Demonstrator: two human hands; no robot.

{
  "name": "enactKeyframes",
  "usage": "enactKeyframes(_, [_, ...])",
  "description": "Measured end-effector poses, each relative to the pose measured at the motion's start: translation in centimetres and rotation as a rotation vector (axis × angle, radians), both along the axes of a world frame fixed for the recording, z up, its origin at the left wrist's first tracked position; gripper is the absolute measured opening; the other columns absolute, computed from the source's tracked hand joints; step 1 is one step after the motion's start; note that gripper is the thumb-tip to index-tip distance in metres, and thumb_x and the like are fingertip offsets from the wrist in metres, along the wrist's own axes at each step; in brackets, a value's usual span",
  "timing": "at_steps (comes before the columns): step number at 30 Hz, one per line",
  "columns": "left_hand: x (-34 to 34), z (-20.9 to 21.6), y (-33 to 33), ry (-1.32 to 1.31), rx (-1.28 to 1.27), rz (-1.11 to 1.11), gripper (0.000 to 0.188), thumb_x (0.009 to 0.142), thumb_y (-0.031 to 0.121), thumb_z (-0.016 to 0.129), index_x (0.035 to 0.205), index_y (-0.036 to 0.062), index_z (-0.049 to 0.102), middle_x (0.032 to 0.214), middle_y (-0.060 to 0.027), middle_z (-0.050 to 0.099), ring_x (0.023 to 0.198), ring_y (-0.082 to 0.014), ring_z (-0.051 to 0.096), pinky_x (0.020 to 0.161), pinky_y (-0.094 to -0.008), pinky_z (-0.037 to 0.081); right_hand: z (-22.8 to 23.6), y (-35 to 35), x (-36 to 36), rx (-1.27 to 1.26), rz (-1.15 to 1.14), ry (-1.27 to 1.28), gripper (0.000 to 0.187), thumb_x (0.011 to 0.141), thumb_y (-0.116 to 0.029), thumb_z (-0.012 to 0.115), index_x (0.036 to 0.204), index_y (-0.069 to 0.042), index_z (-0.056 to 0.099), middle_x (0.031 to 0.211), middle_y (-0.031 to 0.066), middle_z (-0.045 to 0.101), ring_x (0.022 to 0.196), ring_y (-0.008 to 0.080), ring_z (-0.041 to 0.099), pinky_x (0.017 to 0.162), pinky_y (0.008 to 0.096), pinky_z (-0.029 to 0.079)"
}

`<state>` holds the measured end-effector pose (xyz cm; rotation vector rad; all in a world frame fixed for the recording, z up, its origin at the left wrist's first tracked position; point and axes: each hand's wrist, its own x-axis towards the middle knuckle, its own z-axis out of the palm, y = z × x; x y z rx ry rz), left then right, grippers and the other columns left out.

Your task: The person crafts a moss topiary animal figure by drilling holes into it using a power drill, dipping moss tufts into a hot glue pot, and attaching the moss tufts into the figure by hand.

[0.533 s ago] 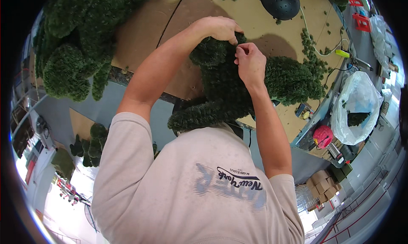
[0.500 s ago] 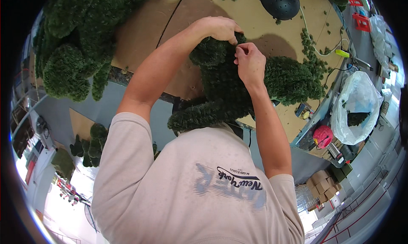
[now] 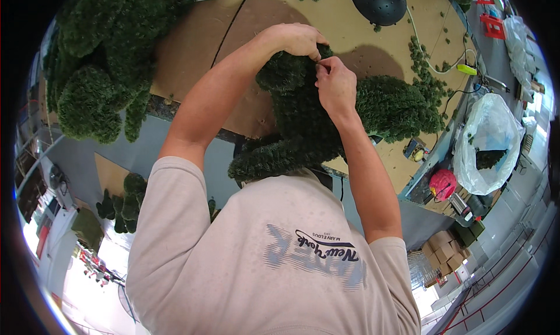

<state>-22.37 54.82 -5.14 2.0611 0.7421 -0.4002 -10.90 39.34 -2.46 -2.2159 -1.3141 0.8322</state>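
A dark green figure covered in artificial grass (image 3: pixel 300 116) lies across the near edge of the table and against my shirt, with its rounded upper end between my hands. My left hand (image 3: pixel 300 41) curls over the top of that end and grips it, its fingertips pointing down to the right. Close beside those fingertips, my right hand (image 3: pixel 336 85) is closed in a pinch against the figure's right side. Whatever is between the right thumb and finger is too small to make out. To the right of my right wrist, another grassy part (image 3: pixel 396 107) rests on the table.
Large grass-covered shapes (image 3: pixel 96 55) pile up at the left. A black perforated dome (image 3: pixel 379 3) sits at the far side of the brown tabletop (image 3: pixel 198 60). Green tufts (image 3: pixel 429 93), a white cord (image 3: pixel 429 58) and a clear plastic bag (image 3: pixel 487 142) are on the right.
My right hand has shifted slightly left, closer to the left fingertips, still pinching. The left hand keeps its grip on the figure. The whole view has moved a little.
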Motion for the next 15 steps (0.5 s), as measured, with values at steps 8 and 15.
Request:
enactKeyframes(8, [-0.6, -0.2, 0.0, -0.066, -0.009, 0.011, 0.071, 0.085, 0.036, 0.076, 0.149, 0.0115, 0.057, 0.16, -0.0147, 0.047, 0.143, -0.0377, 0.048, 0.118, -0.0448, 0.041, 1.3, 1.0, 1.6, -0.159, -0.111, 0.421, 0.018, 0.094, -0.015, 0.066, 0.1, 0.001, 0.071, 0.081, 0.0141, 0.074, 0.068, 0.0237, 0.074, 0.07, 0.0384, 0.058])
enactKeyframes(15, [-0.6, -0.9, 0.1, -0.089, -0.021, 0.014, 0.071, 0.085, 0.036, 0.076, 0.149, 0.0123, 0.057, 0.16, -0.015, 0.047, 0.144, -0.0373, 0.047, 0.118, -0.0442, 0.041, 1.7, 1.9, 1.7, -0.233, -0.084, 0.284, 0.018, 0.09, -0.015, 0.07, 0.099, 0.001, 0.07, 0.078, 0.0094, 0.074, 0.066, 0.0158, 0.072, 0.065, 0.0328, 0.057])
